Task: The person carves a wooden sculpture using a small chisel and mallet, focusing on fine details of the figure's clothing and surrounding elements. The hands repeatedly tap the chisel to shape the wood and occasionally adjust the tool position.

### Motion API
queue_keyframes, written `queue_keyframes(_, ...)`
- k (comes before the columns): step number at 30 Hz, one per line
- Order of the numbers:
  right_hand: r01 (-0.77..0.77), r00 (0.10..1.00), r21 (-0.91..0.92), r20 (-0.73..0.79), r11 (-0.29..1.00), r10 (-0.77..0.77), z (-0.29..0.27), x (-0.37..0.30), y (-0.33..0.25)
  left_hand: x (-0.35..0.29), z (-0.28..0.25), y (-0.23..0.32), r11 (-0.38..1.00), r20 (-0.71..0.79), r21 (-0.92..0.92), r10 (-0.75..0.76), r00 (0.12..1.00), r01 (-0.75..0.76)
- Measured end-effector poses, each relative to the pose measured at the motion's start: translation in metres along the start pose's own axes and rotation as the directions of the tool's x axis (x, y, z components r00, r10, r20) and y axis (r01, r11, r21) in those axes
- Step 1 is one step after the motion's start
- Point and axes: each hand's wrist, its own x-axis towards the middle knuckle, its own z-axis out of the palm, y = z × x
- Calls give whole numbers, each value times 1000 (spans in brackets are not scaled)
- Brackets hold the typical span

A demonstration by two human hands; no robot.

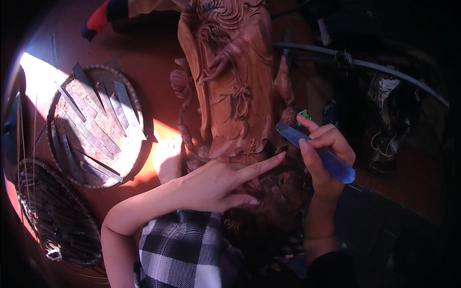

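Observation:
A reddish-brown wooden statue (235,101) with carved robes lies in front of me, its darker, knotted base (269,197) nearest to me. My left hand (218,185) rests across that base, fingers stretched out and the index finger pointing right. Nothing shows in its grasp. Just to its right, my right hand (329,149) is raised with thumb and fingers closed round a flat blade with rounded ends (312,151), which has a bluish sheen. The blade slants from upper left to lower right, over the statue's right side. A small green item (306,117) shows behind my right fingers.
At left, a round woven basket (139,103) holds several flat metal blades among wood shavings. Below it, a second basket (24,165) is packed with dark tools. A grey hose or cable (384,68) curves across the upper right. Black-and-white checked cloth (182,249) covers my lap.

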Motion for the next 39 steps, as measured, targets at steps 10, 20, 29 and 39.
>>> queue_keyframes(10,-367,816,796,27,481,578,-69,-41,11,-101,-11,-23,870,-174,-462,-277,945,170)
queue_keyframes(20,-385,914,681,188,622,360,-55,-38,24,-118,10,-63,850,-161,-363,-460,873,381)
queue_keyframes(29,-248,968,432,134,867,210,-38,-46,6,-25,-18,13,845,-280,497,-58,958,196)
queue_keyframes(39,-353,923,319,271,880,273,-26,-46,-11,-26,-11,19,861,-278,509,150,949,13)
